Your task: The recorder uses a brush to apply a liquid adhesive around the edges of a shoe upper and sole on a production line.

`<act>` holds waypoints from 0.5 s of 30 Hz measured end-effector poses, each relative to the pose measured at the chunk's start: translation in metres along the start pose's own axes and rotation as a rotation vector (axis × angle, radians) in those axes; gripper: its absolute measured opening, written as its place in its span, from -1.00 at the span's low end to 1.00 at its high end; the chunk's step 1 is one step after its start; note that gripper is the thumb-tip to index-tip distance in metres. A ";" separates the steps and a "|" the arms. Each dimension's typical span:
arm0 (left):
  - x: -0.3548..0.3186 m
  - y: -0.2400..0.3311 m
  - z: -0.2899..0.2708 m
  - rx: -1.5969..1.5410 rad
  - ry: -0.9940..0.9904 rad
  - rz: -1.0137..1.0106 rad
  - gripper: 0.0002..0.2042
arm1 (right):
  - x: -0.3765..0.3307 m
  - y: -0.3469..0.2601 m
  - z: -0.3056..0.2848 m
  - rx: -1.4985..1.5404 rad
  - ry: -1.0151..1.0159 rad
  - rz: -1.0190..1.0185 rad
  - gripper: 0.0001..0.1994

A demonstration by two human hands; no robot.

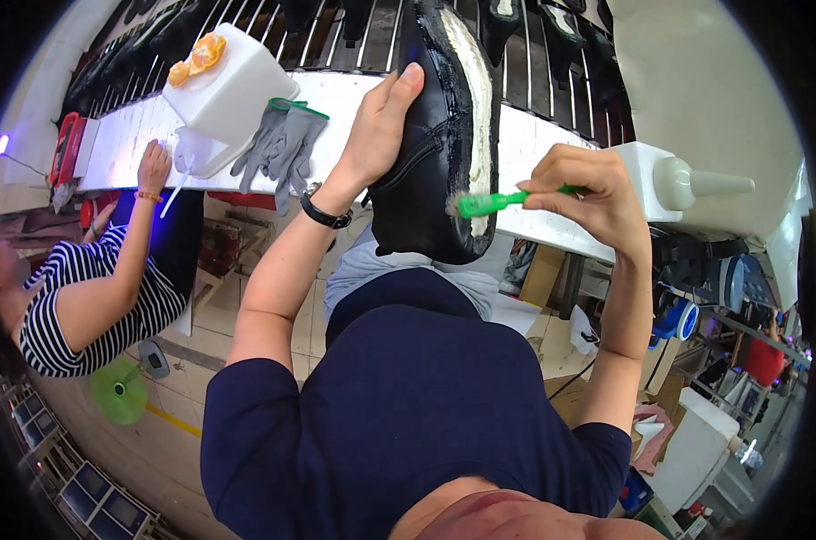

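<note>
A black shoe upper [426, 171], tilted on its side, is gripped by my left hand [385, 121], the thumb lying along its surface. Its underside faces right and shows a long pale filler strip [474, 108] with a dark, wet-looking border. Between the fingertips and thumb of my right hand [588, 189] is a green-handled brush [491, 205]. The bristles touch the border of the underside near the lower end of the shoe.
Grey gloves [282, 148] lie on the white bench [336, 94] beside a white container [219, 85] topped with peeled orange pieces [201, 56]. A white bottle [673, 184] stands at right. More black shoes [552, 36] rest on the rack behind. A co-worker [111, 288] sits at left.
</note>
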State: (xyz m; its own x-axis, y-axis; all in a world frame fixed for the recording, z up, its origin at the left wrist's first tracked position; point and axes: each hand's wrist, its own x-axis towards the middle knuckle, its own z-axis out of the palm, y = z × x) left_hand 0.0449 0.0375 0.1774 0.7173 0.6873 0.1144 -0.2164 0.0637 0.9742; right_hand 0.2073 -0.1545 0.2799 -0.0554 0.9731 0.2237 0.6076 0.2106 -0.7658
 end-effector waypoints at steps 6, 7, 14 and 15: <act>-0.002 -0.003 0.002 -0.124 -0.100 -0.170 -0.45 | 0.001 -0.005 -0.001 0.012 -0.083 0.011 -0.88; -0.003 -0.003 0.005 -0.172 -0.104 -0.207 -0.43 | 0.002 -0.006 -0.002 0.005 -0.107 0.021 -0.88; -0.006 -0.022 0.006 -0.212 -0.244 -0.525 -0.37 | 0.017 -0.004 -0.007 0.073 -0.242 0.066 -0.86; -0.009 -0.022 0.008 -0.218 -0.246 -0.567 -0.36 | 0.021 -0.003 -0.008 0.078 -0.268 0.074 -0.85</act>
State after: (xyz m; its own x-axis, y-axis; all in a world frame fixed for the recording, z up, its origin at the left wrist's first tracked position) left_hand 0.0488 0.0240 0.1568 0.8846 0.3203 -0.3390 0.1288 0.5308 0.8376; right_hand 0.2107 -0.1357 0.2917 -0.2270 0.9739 0.0056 0.5555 0.1342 -0.8206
